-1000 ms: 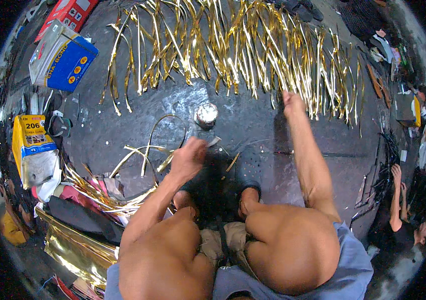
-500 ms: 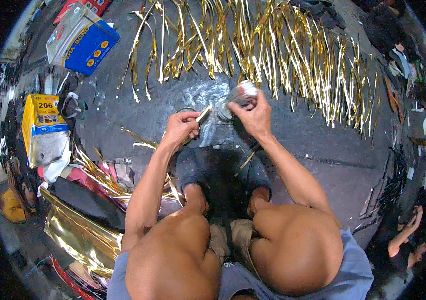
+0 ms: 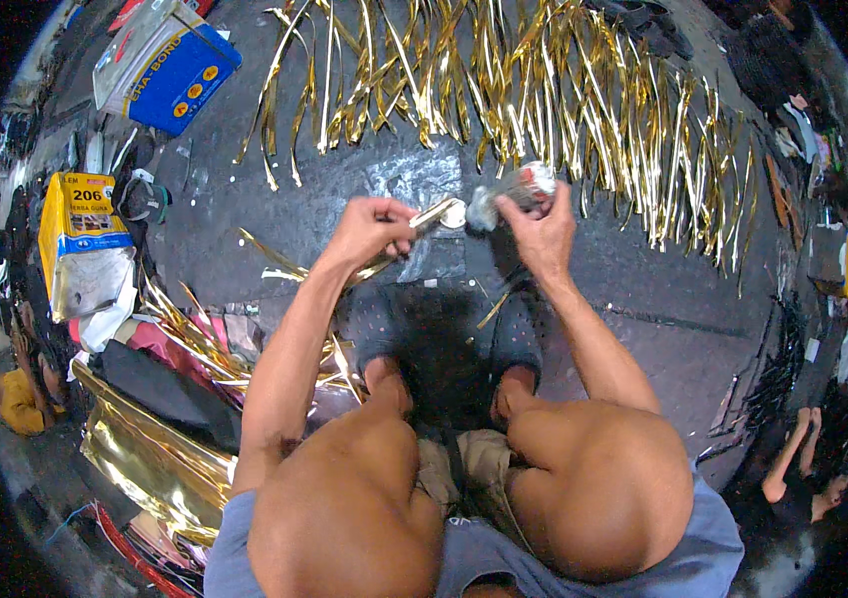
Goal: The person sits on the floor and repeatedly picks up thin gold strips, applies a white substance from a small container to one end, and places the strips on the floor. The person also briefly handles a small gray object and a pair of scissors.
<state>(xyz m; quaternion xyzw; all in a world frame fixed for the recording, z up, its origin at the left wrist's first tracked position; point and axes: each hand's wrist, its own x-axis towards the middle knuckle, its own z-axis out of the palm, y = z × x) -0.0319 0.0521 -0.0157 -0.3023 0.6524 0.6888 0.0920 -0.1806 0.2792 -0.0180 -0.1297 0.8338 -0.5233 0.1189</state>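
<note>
My left hand (image 3: 372, 231) pinches a narrow gold foil strip (image 3: 431, 212) between thumb and fingers. A pale round piece (image 3: 454, 214) shows at the strip's far end; whether it is part of the strip I cannot tell. My right hand (image 3: 542, 229) is closed around a small silvery-grey, can-like thing with a red and white end (image 3: 536, 181), held tilted. Its greyish, blurred other end points toward the strip, a short gap away. Beyond both hands, a long row of gold foil strips (image 3: 564, 110) lies on the dark mat (image 3: 623, 269).
To the left stand a yellow, blue and silver tin (image 3: 90, 249) and a blue and white box-shaped container (image 3: 180, 75). Loose gold strips (image 3: 195, 344) and a gold foil sheet (image 3: 160, 458) lie by my left arm. Other people's arms (image 3: 793, 458) show at the far right.
My right hand has moved right and slightly down with the can-like thing, tilting it more sideways. My left hand has shifted slightly right, and the pale round piece now shows by the strip.
</note>
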